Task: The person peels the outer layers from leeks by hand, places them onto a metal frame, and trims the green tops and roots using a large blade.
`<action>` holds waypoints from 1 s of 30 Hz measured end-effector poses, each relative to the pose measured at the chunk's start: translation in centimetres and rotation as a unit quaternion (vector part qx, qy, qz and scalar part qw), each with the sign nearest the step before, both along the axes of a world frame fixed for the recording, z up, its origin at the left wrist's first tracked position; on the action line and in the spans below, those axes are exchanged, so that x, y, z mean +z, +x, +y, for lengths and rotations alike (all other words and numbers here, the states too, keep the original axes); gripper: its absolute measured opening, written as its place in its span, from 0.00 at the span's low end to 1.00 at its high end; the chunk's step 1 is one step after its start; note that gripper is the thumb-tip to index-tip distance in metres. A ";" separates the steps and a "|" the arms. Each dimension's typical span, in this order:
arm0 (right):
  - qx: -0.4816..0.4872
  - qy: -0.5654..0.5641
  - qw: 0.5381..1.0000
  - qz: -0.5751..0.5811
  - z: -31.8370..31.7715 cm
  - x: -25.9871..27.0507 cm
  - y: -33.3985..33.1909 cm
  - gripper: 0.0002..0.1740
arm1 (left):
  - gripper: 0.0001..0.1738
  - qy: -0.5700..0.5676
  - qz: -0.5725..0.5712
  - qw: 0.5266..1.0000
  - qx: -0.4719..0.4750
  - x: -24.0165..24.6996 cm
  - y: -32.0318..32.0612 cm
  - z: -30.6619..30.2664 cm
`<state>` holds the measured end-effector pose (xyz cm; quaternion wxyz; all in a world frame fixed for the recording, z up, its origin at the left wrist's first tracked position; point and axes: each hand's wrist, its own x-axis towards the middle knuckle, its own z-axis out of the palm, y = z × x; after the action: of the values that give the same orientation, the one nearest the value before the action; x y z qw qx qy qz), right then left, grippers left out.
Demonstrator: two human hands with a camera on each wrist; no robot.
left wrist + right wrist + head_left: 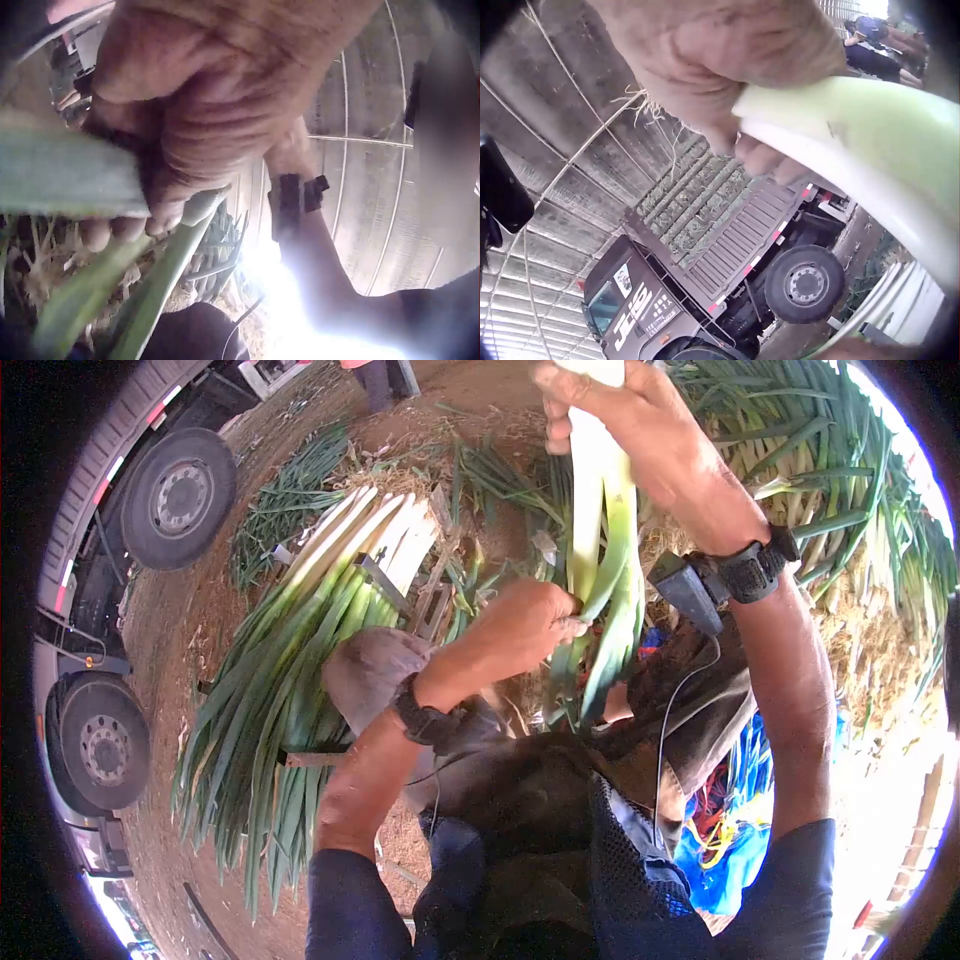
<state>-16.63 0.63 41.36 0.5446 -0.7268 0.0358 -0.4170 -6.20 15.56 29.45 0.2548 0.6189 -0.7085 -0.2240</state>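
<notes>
A leek [587, 510] with a white shank and green leaves hangs between both hands, in front of the seated person's lap. High up, the right hand [660, 455] grips the white shank; in the right wrist view its fingers curl round the shank [870, 176], and thin roots [652, 109] stick out past the hand. Lower down, the left hand [515, 625] pinches the green leaves where they fan apart. The left wrist view has a broad leaf [67, 172] running into that hand's curled fingers, with more leaves hanging below.
To the left, a bundle of leeks [290, 630] lies in a metal rack [385, 582], white ends away from the person. A large leek heap [800, 440] rises at the right. Blue plastic [735, 870] lies by the right leg. A truck wheel [180, 500] stands at far left.
</notes>
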 end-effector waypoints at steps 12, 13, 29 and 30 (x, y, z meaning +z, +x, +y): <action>-0.011 0.098 0.992 0.074 -3.4 -0.4 -6.9 0.22 | 0.21 0.146 -0.374 0.877 0.264 5.9 8.0 1.3; -0.037 0.096 0.993 0.064 -3.5 0.0 -6.9 0.23 | 0.39 0.047 -0.362 0.907 0.212 5.6 5.2 2.2; 0.014 -0.149 0.987 0.054 7.3 7.8 -6.5 0.29 | 0.28 -0.605 -0.161 0.755 0.194 15.6 -1.1 -3.3; 0.036 -0.121 0.992 0.021 7.1 8.2 -5.6 0.29 | 0.28 -0.596 -0.238 0.741 0.200 17.6 0.4 -1.5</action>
<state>-22.24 7.78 49.60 0.4665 -0.7967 -0.0291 -0.3830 -5.81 14.02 47.06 0.4338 0.5013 -0.5953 0.4539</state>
